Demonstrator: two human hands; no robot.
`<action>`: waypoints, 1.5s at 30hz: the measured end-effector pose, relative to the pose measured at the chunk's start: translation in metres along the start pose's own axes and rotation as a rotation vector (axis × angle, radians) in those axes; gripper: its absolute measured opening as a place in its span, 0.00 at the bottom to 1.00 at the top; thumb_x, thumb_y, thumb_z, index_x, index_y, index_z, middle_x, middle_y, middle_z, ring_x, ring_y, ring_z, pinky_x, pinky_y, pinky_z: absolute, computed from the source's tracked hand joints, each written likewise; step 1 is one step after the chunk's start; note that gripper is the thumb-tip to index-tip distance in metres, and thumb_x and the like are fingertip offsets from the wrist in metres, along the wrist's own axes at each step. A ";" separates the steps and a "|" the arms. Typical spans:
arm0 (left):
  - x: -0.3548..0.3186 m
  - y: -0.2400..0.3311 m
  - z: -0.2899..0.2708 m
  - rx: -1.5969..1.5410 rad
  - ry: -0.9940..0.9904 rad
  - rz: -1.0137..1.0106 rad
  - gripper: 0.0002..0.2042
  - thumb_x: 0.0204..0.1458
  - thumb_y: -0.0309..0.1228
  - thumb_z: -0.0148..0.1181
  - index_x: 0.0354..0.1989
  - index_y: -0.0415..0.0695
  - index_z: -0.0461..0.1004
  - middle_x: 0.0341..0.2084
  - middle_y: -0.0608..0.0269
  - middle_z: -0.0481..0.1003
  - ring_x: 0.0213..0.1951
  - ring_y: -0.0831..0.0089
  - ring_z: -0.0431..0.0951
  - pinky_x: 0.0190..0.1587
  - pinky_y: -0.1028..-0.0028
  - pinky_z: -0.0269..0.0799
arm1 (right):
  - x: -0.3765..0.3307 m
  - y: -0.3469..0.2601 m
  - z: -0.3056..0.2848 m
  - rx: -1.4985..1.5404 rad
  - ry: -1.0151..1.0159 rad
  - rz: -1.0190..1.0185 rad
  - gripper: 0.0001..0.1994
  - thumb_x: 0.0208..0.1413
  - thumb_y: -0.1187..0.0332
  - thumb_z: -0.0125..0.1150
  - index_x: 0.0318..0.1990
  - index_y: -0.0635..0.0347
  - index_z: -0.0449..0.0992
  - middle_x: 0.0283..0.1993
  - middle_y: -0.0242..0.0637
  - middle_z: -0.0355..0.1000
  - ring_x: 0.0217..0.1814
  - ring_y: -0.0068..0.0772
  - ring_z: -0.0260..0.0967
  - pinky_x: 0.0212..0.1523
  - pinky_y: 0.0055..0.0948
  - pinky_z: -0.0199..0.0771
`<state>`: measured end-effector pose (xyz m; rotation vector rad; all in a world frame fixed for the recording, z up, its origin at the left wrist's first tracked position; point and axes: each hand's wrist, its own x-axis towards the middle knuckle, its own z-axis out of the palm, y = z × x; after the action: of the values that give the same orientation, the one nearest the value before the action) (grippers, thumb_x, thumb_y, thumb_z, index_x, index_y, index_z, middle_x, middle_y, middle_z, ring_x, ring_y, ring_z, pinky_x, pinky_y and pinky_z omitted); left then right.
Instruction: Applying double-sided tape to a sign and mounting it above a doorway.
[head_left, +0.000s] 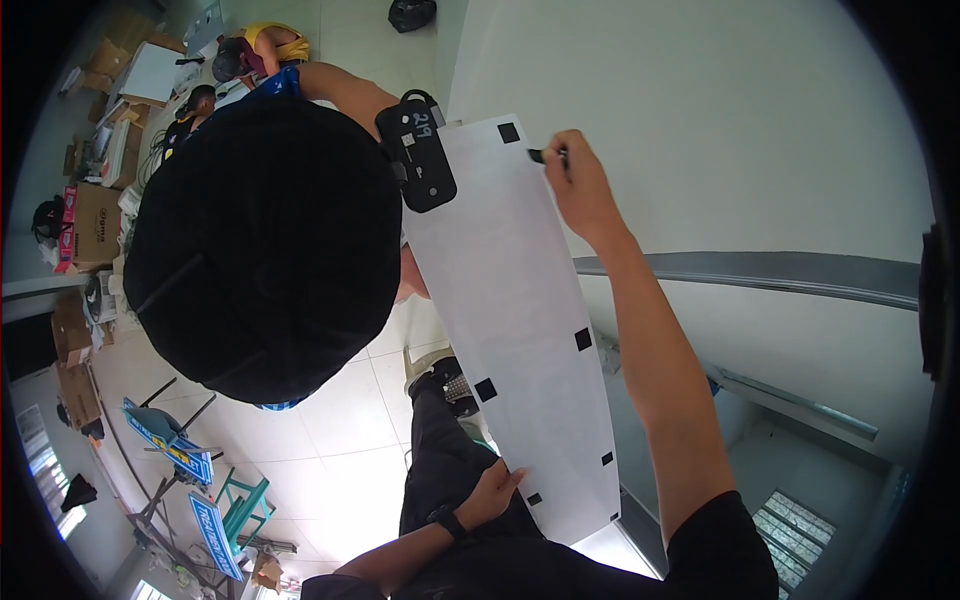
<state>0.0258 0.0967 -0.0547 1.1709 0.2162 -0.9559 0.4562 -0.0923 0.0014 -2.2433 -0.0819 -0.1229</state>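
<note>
A long white sheet (510,270), with several small black squares on it, stretches from near my body to the far middle. At its near left edge, my left hand (490,497) has its fingers closed on the rim; a dark watch (447,520) is on that wrist. Beside the far right edge, my right hand (580,190) is closed, pinching a small dark piece (537,156) whose kind I cannot make out. Another person in a black cap (265,250) is at the sheet's left, and that person's hand (412,277) touches or nearly touches the left edge.
A black device (415,155) with a cable overlaps the sheet's far left corner. A pale wall (700,130) rises on the right. Two people (262,50) work at the far left. Cardboard boxes (97,225), a green stool (245,510) and blue signs (212,535) stand at left.
</note>
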 end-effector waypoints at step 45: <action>0.008 0.015 0.012 -0.139 -0.011 -0.145 0.15 0.71 0.30 0.44 0.62 0.39 0.61 0.55 0.54 0.73 0.55 0.62 0.78 0.58 0.56 0.78 | -0.326 -0.070 -0.049 0.484 0.200 0.531 0.15 0.71 0.59 0.51 0.36 0.63 0.70 0.21 0.38 0.62 0.25 0.31 0.58 0.30 0.36 0.63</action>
<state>0.0378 0.0832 -0.0447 1.0325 0.3573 -1.0572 0.1227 -0.0921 0.0477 -1.6929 0.5338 -0.0319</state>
